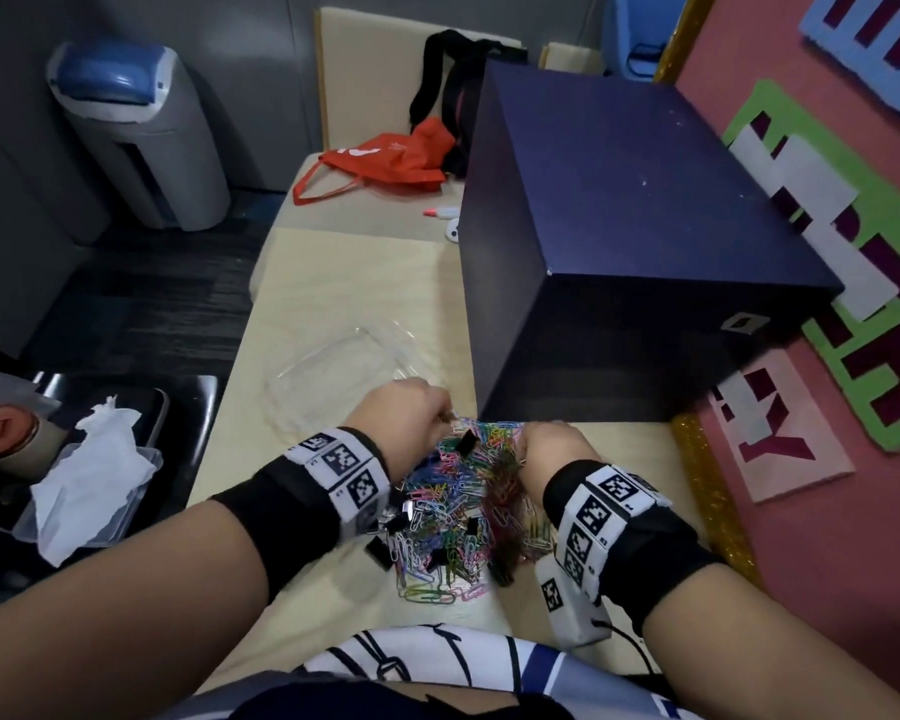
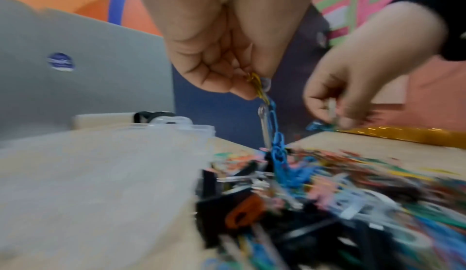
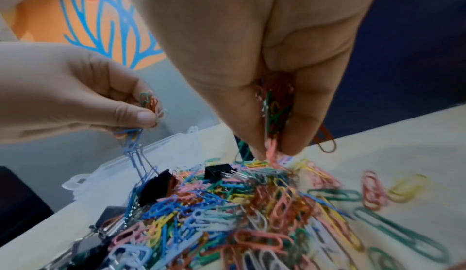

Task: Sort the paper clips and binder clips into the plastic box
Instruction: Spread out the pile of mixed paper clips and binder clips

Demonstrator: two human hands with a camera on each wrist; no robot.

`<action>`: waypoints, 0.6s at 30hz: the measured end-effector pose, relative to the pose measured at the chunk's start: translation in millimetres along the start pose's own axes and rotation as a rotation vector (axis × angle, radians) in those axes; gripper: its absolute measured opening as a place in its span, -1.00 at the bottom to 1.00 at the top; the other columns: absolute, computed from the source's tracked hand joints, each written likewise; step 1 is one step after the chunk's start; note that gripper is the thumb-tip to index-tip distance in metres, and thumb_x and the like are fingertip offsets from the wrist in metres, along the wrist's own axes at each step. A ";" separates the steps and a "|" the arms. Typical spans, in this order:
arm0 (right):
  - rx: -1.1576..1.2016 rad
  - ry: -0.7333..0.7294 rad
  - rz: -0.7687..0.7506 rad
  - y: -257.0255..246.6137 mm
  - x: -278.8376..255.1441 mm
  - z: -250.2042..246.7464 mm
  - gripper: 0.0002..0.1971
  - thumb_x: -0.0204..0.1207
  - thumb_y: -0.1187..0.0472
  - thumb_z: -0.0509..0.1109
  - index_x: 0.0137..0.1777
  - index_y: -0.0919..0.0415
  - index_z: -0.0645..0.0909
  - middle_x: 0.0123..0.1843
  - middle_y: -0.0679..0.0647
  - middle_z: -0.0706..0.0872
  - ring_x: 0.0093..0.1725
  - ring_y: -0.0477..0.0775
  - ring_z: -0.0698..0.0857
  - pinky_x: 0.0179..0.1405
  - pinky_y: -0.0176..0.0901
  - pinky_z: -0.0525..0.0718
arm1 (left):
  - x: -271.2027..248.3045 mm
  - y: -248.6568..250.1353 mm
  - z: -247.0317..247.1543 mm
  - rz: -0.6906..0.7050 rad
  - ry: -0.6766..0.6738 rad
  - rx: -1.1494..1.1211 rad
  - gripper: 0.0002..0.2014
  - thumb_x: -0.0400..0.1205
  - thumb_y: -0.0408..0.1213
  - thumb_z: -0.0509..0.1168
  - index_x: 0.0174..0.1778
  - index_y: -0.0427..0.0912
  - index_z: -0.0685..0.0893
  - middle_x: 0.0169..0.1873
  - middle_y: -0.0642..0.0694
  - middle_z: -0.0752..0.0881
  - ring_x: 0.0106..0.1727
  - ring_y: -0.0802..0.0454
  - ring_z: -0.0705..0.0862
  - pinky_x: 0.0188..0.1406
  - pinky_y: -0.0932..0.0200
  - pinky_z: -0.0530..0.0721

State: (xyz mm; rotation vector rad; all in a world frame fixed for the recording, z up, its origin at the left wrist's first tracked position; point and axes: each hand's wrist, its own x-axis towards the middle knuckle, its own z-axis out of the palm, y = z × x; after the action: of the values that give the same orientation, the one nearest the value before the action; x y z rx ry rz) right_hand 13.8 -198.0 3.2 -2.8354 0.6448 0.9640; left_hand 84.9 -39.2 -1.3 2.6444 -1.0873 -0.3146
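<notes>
A heap of coloured paper clips mixed with black binder clips lies on the pale table in front of me. My left hand pinches a few paper clips, and a blue chain of clips dangles from them down to the heap. My right hand pinches a bunch of paper clips just above the heap. The clear plastic box stands open on the table, left of and beyond the heap. It also shows in the right wrist view as the clear plastic box.
A large dark blue box stands right behind the heap. An orange bag lies at the far end of the table. Left of the table are a black tray with tissue and a grey bin. A pink board lies at the right.
</notes>
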 end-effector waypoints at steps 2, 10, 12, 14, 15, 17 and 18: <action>-0.077 -0.061 -0.013 -9.4 1.1 -4.8 -0.62 0.62 0.25 0.29 0.44 0.23 0.49 0.44 0.20 0.53 0.43 0.18 0.52 0.31 -0.09 0.53 | -0.2 -18.6 -10.9 -0.071 0.087 -0.048 -0.78 0.64 -0.10 0.29 0.11 -0.09 0.70 0.01 -0.06 0.71 0.00 -0.02 0.67 0.01 0.18 0.61; 0.154 0.067 -0.151 -39.9 -2.6 -21.0 -0.84 0.60 0.28 0.33 0.11 0.16 0.67 0.13 0.10 0.70 0.14 0.15 0.69 0.06 -0.15 0.64 | -5.5 -80.1 -14.2 -0.316 -0.024 -0.002 -0.69 0.64 -0.14 0.23 0.31 0.02 0.60 0.21 -0.08 0.63 0.17 -0.09 0.64 0.19 -0.04 0.63; 0.336 0.113 -0.189 -51.5 -2.1 -26.8 -0.94 0.56 0.25 0.40 -0.05 0.08 0.65 0.00 0.06 0.70 -0.02 0.08 0.69 0.01 -0.17 0.66 | -10.7 -85.9 -9.0 -0.342 -0.028 0.031 -0.67 0.64 -0.14 0.21 0.34 0.06 0.56 0.27 -0.05 0.58 0.24 -0.09 0.60 0.21 -0.07 0.62; 0.430 0.156 -0.208 -63.6 4.6 -31.8 -0.93 0.52 0.25 0.43 -0.04 0.08 0.67 -0.03 0.03 0.69 -0.05 0.06 0.68 -0.05 -0.20 0.65 | -15.7 -87.9 -5.2 -0.365 -0.019 0.069 -0.69 0.64 -0.09 0.21 0.32 0.10 0.58 0.29 -0.01 0.55 0.30 -0.08 0.54 0.22 -0.08 0.58; 0.474 0.169 -0.211 -69.9 10.3 -34.1 -0.91 0.51 0.26 0.44 -0.03 0.09 0.68 -0.06 0.01 0.68 -0.06 0.05 0.68 -0.10 -0.22 0.64 | -18.3 -88.0 -3.0 -0.375 -0.026 0.074 -0.70 0.65 -0.07 0.21 0.30 0.12 0.59 0.29 0.01 0.54 0.30 -0.06 0.52 0.24 -0.09 0.55; 0.562 0.192 -0.208 -82.3 22.5 -37.8 -0.91 0.48 0.27 0.45 -0.06 0.08 0.67 -0.10 0.00 0.71 -0.10 0.06 0.70 -0.15 -0.20 0.64 | -22.6 -87.6 1.0 -0.370 -0.031 0.072 -0.70 0.64 -0.05 0.21 0.29 0.14 0.60 0.29 0.05 0.53 0.31 -0.04 0.49 0.26 -0.08 0.53; 0.623 0.197 -0.202 -88.1 28.7 -39.1 -0.92 0.47 0.26 0.46 -0.11 0.07 0.65 -0.10 0.03 0.74 -0.10 0.08 0.74 -0.09 -0.15 0.69 | -24.4 -86.9 2.3 -0.361 -0.026 0.074 -0.70 0.64 -0.06 0.21 0.29 0.14 0.60 0.29 0.06 0.53 0.32 -0.02 0.48 0.27 -0.08 0.51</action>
State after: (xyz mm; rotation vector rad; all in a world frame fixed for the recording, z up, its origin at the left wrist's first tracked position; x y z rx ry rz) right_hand 92.8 -136.4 12.0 -2.3812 0.5395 0.3622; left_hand 124.1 37.2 -29.0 2.9044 -0.6318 -0.3855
